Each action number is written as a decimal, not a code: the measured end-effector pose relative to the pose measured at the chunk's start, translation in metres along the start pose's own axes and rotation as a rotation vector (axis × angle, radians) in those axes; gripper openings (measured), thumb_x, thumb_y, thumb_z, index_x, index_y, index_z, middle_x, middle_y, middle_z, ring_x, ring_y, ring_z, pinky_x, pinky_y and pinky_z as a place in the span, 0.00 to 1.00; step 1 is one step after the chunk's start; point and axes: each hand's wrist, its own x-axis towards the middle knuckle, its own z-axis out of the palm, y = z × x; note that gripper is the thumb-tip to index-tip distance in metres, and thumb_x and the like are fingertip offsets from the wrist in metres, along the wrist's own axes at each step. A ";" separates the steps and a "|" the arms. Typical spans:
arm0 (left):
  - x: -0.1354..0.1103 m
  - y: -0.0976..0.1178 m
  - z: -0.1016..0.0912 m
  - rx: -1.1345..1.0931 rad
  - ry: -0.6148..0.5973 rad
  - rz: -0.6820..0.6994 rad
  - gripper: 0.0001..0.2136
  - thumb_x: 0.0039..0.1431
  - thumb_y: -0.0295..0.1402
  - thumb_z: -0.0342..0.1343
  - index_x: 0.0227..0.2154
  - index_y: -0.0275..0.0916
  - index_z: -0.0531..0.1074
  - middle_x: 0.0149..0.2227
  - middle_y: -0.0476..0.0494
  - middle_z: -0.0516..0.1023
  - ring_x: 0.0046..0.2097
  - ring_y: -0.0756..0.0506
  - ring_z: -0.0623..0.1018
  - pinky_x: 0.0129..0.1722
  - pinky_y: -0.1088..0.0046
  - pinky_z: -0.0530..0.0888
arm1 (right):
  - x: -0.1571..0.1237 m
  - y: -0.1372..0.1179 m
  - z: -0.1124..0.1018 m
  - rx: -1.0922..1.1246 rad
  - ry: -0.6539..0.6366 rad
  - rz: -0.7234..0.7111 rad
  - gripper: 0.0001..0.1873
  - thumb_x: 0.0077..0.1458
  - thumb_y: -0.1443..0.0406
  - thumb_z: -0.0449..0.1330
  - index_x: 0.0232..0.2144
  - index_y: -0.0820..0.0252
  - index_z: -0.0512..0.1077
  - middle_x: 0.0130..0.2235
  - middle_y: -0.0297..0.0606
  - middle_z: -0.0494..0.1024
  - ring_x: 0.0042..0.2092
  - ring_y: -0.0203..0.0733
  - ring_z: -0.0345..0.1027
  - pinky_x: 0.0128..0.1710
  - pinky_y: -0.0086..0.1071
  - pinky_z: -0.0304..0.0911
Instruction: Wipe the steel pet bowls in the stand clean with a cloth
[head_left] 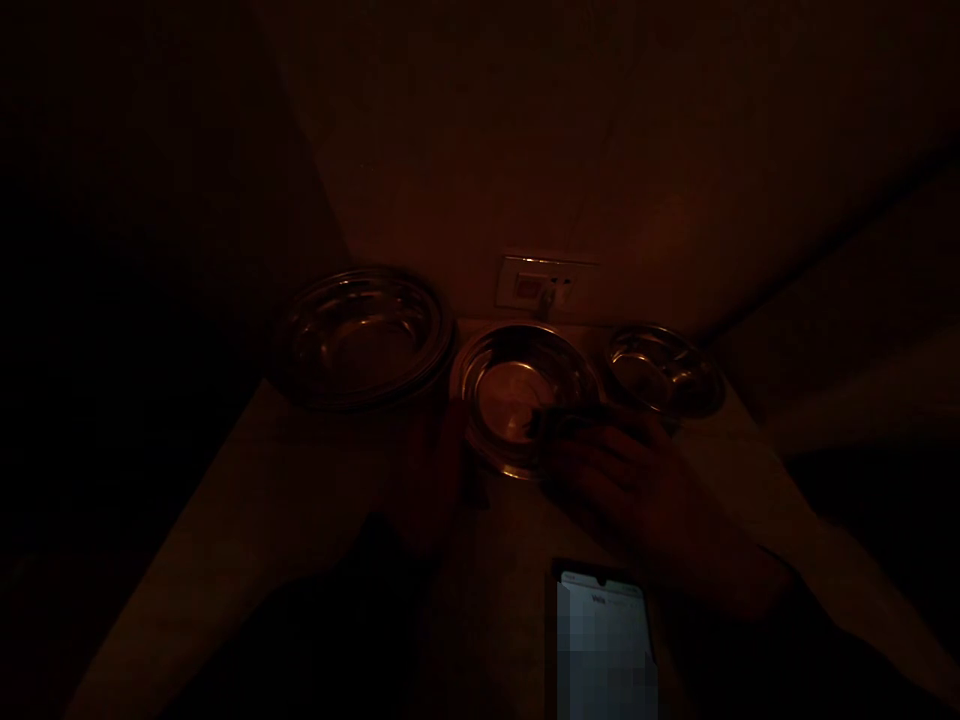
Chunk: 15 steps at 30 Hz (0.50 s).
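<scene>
The scene is very dark. Three steel bowls stand in a row on a counter: a large one at left, a middle one, and a small one at right. My right hand reaches to the middle bowl's near right rim. Its fingers look curled on a dark thin thing that pokes into the bowl; I cannot make out what it is. My left hand is only a dim shape just left of the middle bowl, below the large one, and its fingers do not show.
A phone with a lit screen lies on the counter near the front edge, below my right hand. A wall socket plate sits behind the bowls. The counter narrows toward the wall; darkness hides both sides.
</scene>
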 end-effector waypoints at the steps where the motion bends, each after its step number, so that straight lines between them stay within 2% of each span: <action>1: 0.003 0.001 -0.002 0.037 0.018 0.018 0.24 0.60 0.48 0.46 0.49 0.35 0.68 0.31 0.42 0.79 0.25 0.46 0.77 0.24 0.72 0.72 | -0.001 0.001 0.000 0.016 0.004 -0.003 0.10 0.57 0.71 0.58 0.42 0.62 0.71 0.43 0.37 0.80 0.44 0.45 0.69 0.49 0.45 0.55; 4: 0.009 0.002 -0.006 0.103 0.013 0.107 0.21 0.62 0.45 0.44 0.49 0.36 0.70 0.46 0.39 0.78 0.45 0.42 0.78 0.44 0.69 0.73 | -0.006 0.004 0.001 0.060 -0.003 -0.003 0.10 0.56 0.71 0.59 0.42 0.60 0.71 0.45 0.35 0.79 0.46 0.44 0.69 0.52 0.46 0.54; 6: 0.011 0.002 -0.007 0.135 -0.005 0.099 0.21 0.62 0.45 0.43 0.47 0.36 0.71 0.49 0.38 0.76 0.50 0.40 0.75 0.51 0.64 0.69 | -0.007 0.004 0.002 0.085 -0.008 -0.002 0.11 0.56 0.71 0.59 0.42 0.59 0.71 0.45 0.34 0.79 0.46 0.44 0.68 0.53 0.47 0.53; 9: 0.013 0.000 -0.009 0.133 -0.026 0.049 0.22 0.62 0.46 0.42 0.43 0.36 0.73 0.46 0.38 0.78 0.49 0.39 0.75 0.51 0.62 0.69 | -0.007 0.006 0.002 0.102 -0.011 0.000 0.11 0.56 0.71 0.59 0.42 0.58 0.72 0.45 0.34 0.80 0.47 0.44 0.69 0.54 0.47 0.53; 12: 0.013 -0.002 -0.009 0.080 -0.074 0.102 0.21 0.62 0.47 0.42 0.42 0.38 0.74 0.43 0.41 0.79 0.47 0.42 0.77 0.49 0.66 0.71 | -0.007 0.007 0.001 0.103 -0.007 0.003 0.11 0.56 0.71 0.59 0.43 0.58 0.72 0.45 0.35 0.79 0.47 0.44 0.69 0.53 0.47 0.55; 15: 0.012 -0.002 -0.009 0.112 -0.059 0.129 0.20 0.61 0.46 0.43 0.38 0.38 0.74 0.37 0.42 0.80 0.42 0.42 0.77 0.44 0.67 0.72 | -0.007 0.008 0.000 0.106 0.015 0.012 0.11 0.56 0.70 0.59 0.43 0.60 0.72 0.44 0.35 0.80 0.46 0.43 0.69 0.51 0.45 0.56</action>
